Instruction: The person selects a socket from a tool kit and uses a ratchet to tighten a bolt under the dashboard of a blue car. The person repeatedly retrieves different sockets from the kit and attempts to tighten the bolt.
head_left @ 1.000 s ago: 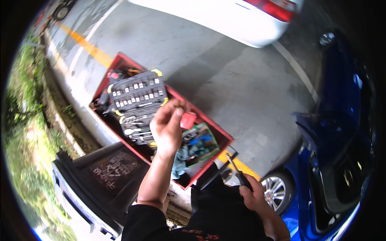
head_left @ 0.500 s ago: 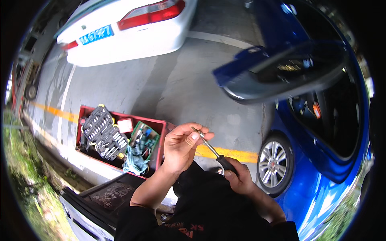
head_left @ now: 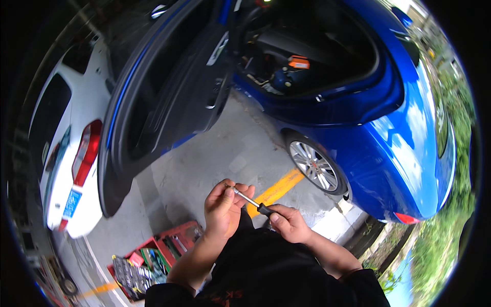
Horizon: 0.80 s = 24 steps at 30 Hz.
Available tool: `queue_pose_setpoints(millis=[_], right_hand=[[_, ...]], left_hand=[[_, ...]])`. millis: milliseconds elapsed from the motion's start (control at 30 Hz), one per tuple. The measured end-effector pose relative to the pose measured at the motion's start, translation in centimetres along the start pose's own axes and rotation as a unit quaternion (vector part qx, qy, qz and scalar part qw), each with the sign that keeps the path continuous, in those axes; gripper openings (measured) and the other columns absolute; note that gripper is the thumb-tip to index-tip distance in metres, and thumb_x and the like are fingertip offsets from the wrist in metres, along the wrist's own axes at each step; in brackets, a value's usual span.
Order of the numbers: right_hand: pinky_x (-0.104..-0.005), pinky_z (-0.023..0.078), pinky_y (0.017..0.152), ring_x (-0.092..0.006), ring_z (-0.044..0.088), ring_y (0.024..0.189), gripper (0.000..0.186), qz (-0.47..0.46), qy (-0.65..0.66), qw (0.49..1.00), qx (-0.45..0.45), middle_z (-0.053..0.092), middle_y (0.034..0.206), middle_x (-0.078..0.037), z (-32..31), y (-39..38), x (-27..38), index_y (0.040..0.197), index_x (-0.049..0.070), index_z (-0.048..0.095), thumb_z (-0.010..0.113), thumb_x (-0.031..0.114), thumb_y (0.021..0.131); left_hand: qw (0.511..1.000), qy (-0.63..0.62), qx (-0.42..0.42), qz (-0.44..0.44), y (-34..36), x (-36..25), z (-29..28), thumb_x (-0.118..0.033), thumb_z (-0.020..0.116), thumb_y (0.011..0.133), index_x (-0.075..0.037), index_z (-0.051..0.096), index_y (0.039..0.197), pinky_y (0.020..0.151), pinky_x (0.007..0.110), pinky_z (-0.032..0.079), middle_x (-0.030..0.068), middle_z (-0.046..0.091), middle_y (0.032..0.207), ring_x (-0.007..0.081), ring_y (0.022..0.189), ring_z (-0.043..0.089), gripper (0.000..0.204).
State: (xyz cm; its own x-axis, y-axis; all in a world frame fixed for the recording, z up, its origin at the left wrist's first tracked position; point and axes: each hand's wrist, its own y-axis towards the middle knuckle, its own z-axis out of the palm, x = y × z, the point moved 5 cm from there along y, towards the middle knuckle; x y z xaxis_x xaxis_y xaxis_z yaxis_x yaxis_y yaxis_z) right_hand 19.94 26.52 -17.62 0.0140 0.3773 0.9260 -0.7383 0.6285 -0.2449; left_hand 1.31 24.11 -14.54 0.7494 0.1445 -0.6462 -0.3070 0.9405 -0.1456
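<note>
My right hand is closed round the black handle of a screwdriver with a bright metal shaft. The shaft points up and left to my left hand, whose thumb and fingers pinch its tip. A short metal piece shows at that end; its exact shape is too small to make out. Both hands are in front of my body, over the grey ground, with the tool tilted between them.
At the right stands a blue car with its dark door swung open, an orange object inside. A white car is at the left. Lower left, a red tool cart holds a socket set. Greenery lines the right.
My view has turned right toward the blue car, so the open door and car interior fill more of it and the cart sits lower. Both hands keep their hold on the screwdriver.
</note>
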Motion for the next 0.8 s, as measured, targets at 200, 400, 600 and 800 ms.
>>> queue_pose_setpoints(millis=[200,400,600,800], right_hand=[[-0.0303,0.047,0.058,-0.0139,0.056,0.057,0.035,0.003,-0.073,0.977,-0.2,0.06,0.066,-0.004,-8.7,3.2,3.7,0.119,-0.001,0.062,0.056,0.029,0.101],[-0.044,0.052,0.06,-0.0409,0.066,0.068,0.038,0.004,-0.346,0.868,-0.357,0.065,0.071,-0.023,-15.8,5.0,10.1,0.111,-0.001,0.063,0.063,0.034,0.095],[-0.042,0.051,0.054,-0.0381,0.066,0.062,0.055,-0.012,-0.387,0.859,-0.336,0.065,0.069,-0.017,-21.6,8.4,17.3,0.125,0.0,0.051,0.07,0.037,0.09],[-0.0327,0.054,0.072,-0.0219,0.066,0.08,0.057,-0.149,-0.562,0.69,-0.431,0.064,0.095,-0.012,-36.5,9.0,30.4,0.129,-0.005,0.052,0.072,0.031,0.089]], left_hand=[[0.963,0.265,0.028,-0.046,13.6,6.6,1.9,-0.003,0.057,0.096,-0.001,0.054,0.125,0.101,0.043,0.049,0.0173,0.062,0.123,0.0301,0.113,0.062,0.03],[0.607,0.611,0.412,0.297,20.0,9.7,12.9,0.001,0.069,0.075,-0.003,0.059,0.128,0.092,0.04,0.045,0.0129,0.058,0.129,0.0292,0.106,0.055,0.054],[0.581,0.499,0.547,0.338,27.5,13.1,19.1,-0.008,0.069,0.077,-0.002,0.06,0.125,0.072,0.035,0.05,0.0114,0.065,0.115,0.025,0.083,0.059,0.05],[0.85,0.373,0.317,0.193,43.5,14.0,18.4,0.006,0.056,0.092,0.0,0.047,0.117,0.088,0.037,0.056,0.0206,0.056,0.123,0.0268,0.096,0.066,0.027]])
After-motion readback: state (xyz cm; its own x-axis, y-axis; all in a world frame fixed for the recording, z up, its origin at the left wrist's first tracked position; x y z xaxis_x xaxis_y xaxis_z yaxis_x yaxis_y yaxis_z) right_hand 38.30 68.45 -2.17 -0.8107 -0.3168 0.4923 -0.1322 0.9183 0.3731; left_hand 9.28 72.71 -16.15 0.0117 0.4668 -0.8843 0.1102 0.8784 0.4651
